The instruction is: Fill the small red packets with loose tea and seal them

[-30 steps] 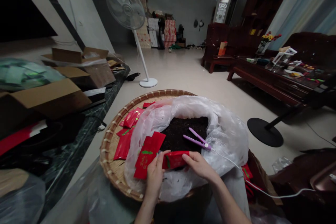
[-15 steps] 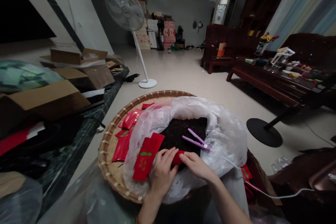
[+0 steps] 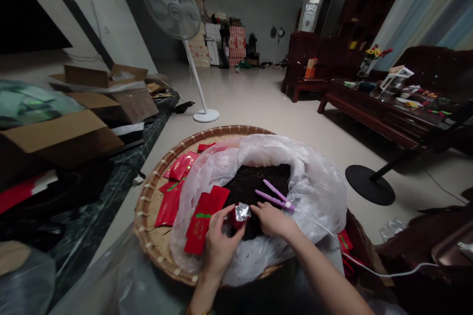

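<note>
My left hand (image 3: pixel 221 238) is closed around a small red foil packet (image 3: pixel 242 212), holding it upright with its silvery inside facing up. Just to the right of it, my right hand (image 3: pixel 273 219) is low over a heap of dark, loose material that looks like tea leaves (image 3: pixel 244 182). Its fingers are curled and their tips partly hidden; what they hold, if anything, does not show. A purple hand sealer (image 3: pixel 275 197), shaped like a small hair straightener, lies with its jaws apart on the heap. Flat red packets (image 3: pixel 201 221) lie left of my left hand on the plastic.
A clear plastic bag (image 3: pixel 314 182) surrounds the dark heap on a round woven bamboo tray (image 3: pixel 148 197). More red packets (image 3: pixel 172 204) lie at the tray's left. The sealer's white cord (image 3: pixel 380 273) runs off right. Beyond stand a white fan (image 3: pixel 197 74), cardboard boxes (image 3: pixel 62 133) and a black round base (image 3: pixel 369 184).
The red packet has turned from lying sideways under both hands to standing upright in my left hand, its silvery inside showing. My right hand has let go of it and moved slightly right.
</note>
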`<state>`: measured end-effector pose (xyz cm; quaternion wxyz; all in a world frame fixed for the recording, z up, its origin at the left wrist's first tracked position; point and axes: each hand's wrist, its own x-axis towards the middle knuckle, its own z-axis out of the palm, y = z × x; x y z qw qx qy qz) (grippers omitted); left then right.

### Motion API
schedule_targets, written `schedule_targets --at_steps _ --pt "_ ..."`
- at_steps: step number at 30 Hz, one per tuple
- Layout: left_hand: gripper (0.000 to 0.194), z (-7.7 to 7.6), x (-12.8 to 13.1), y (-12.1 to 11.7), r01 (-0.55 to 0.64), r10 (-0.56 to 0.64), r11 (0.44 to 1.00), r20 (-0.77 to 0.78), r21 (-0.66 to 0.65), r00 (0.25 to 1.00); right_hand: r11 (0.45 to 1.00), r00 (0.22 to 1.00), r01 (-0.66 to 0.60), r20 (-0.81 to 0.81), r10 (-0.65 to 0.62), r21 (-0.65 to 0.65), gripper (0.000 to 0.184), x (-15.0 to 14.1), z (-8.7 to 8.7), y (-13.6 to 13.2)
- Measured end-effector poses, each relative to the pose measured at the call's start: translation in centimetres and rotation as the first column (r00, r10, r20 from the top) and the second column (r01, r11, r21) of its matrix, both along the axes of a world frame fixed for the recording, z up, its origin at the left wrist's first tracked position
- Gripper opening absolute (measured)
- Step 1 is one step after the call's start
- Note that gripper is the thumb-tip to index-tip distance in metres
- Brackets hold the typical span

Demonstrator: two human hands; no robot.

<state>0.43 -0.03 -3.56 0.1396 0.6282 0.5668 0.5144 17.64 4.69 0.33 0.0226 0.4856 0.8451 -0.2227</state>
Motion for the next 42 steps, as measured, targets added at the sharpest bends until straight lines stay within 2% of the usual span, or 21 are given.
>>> schedule_targets --at_steps 3,5,7,11,13,19,25,31,37,42 --pt "0.039 -0.1 -0.1 0.0 -0.015 0.015 1.0 0.008 0.0 1.0 0.991 0.977 -0.134 0.167 0.129 0.015 0.061 -0.6 0.1 0.3" --pt "0.039 -0.2 -0.2 0.0 -0.019 0.019 1.0 0.004 0.003 1.0 0.971 0.954 -0.238 0.185 0.237 -0.017 0.059 -0.3 0.4 0.6" --pt "0.039 -0.2 -0.1 0.0 -0.018 0.018 1.0 -0.007 0.001 1.0 0.957 0.937 -0.288 0.195 0.289 -0.035 0.053 0.1 0.8 0.8" --pt "0.039 -0.3 -0.1 0.0 -0.012 0.012 1.0 -0.013 -0.011 1.0 0.976 0.936 -0.217 0.286 0.204 0.017 0.049 0.5 1.4 0.8" --pt "0.04 -0.4 0.0 0.0 -0.009 0.008 1.0 -0.008 -0.015 1.0 0.976 0.934 -0.217 0.292 0.206 0.005 0.051 0.4 1.5 0.7" --pt "0.041 -0.5 -0.1 0.0 0.008 -0.008 0.999 0.003 -0.033 1.0 0.977 0.951 -0.207 0.226 0.212 -0.046 0.046 0.4 1.7 0.9" --pt "0.04 -0.4 0.0 0.1 0.012 -0.012 1.0 0.001 -0.026 1.0 0.994 0.971 -0.104 0.215 0.106 -0.02 0.045 0.0 1.1 0.4" --pt "0.04 -0.4 0.0 0.1 0.012 -0.012 0.999 0.007 -0.031 1.0 0.995 0.979 -0.091 0.178 0.098 -0.048 0.044 -0.1 0.6 0.5" --pt "0.041 -0.4 0.1 0.1 0.009 -0.008 0.999 0.025 -0.046 1.0 0.999 0.996 -0.044 0.083 0.046 -0.022 0.045 -0.1 -0.1 0.2" --pt "0.041 -0.4 0.1 0.1 0.015 -0.014 0.999 0.026 -0.049 1.0 0.998 1.0 0.008 -0.005 -0.008 -0.068 0.041 0.0 -0.6 0.3"
